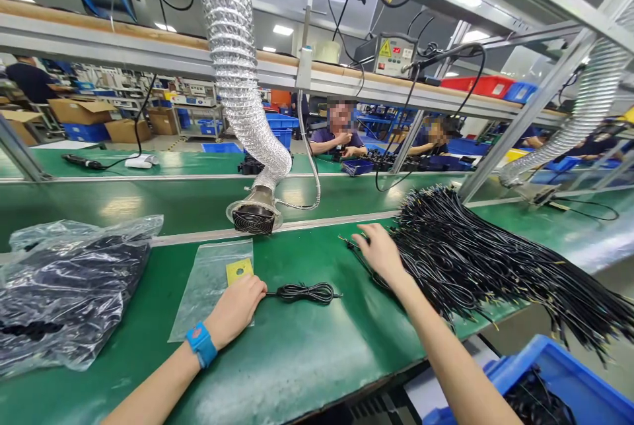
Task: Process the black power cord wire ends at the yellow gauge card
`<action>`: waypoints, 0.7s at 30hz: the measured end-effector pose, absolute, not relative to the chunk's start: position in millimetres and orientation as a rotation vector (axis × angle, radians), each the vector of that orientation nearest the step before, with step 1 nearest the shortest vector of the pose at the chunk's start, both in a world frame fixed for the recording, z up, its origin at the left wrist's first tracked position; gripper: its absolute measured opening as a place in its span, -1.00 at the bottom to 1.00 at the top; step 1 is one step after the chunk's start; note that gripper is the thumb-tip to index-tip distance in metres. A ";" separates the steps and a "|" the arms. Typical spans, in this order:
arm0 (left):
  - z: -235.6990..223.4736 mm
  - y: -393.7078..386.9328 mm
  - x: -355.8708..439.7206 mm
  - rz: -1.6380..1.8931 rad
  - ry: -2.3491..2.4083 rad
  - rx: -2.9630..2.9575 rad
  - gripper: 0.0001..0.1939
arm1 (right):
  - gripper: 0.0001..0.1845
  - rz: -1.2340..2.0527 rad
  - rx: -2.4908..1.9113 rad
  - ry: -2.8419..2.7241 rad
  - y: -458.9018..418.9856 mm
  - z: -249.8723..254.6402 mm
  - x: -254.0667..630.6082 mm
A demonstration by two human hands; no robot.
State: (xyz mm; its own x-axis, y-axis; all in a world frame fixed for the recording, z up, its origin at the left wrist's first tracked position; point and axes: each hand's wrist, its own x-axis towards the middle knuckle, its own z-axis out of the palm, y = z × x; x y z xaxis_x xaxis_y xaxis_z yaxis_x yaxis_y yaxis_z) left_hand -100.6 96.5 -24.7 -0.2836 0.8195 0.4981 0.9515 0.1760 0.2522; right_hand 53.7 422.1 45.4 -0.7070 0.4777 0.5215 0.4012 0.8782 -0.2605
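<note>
A coiled black cable (307, 292) lies on the green bench. My left hand (241, 305), with a blue wrist strap (201, 344), is closed over the cable's left end, and the fingers hide that end. Beneath and beside this hand lie a clear plastic bag (198, 293) and a yellow card with a round hole (240, 271). My right hand (380, 253) is at the left edge of a big heap of black cables (460, 247). Its thumb and fingers are apart, with nothing visible held. Loose cable ends (349, 242) stick out just left of it.
A large clear bag of black parts (74, 293) sits at the left. A silver duct with a fan (253, 217) hangs over the bench's middle. A blue bin (549, 379) stands below the front edge at right. Two people (339, 138) sit across the bench.
</note>
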 end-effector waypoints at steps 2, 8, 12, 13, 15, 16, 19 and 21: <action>-22.4 95.3 -100.5 -0.742 -2.196 -1.669 -0.65 | -0.72 0.439 -0.259 -2.539 376.9 42.8 35.5; -17.3 88.2 -104.3 -0.826 -2.232 -1.532 -0.74 | -0.79 0.897 0.315 -2.686 267.2 11.4 -9.0; -8.0 85.4 -105.3 -1.070 -2.353 -1.469 -0.79 | -0.80 0.934 0.290 -2.719 245.9 -1.1 -20.7; -5.3 85.3 -106.7 -1.140 -2.373 -1.446 -0.79 | -0.80 0.939 0.286 -2.735 243.2 -2.3 -22.7; 0.6 84.8 -111.3 -1.243 -2.394 -1.386 -0.78 | -0.85 0.918 0.325 -2.768 237.1 -3.5 -25.4; 4.3 83.8 -114.1 -1.275 -2.396 -1.351 -0.77 | -0.88 0.888 0.354 -2.778 233.5 -3.9 -25.9; 19.2 75.0 -123.2 -1.351 -2.363 -1.179 -0.79 | -0.87 0.776 0.422 -2.779 223.6 -6.1 -24.6; 30.5 60.8 -130.4 -1.424 -2.302 -0.980 -0.79 | -0.81 0.769 0.445 -2.758 222.5 -8.5 -24.2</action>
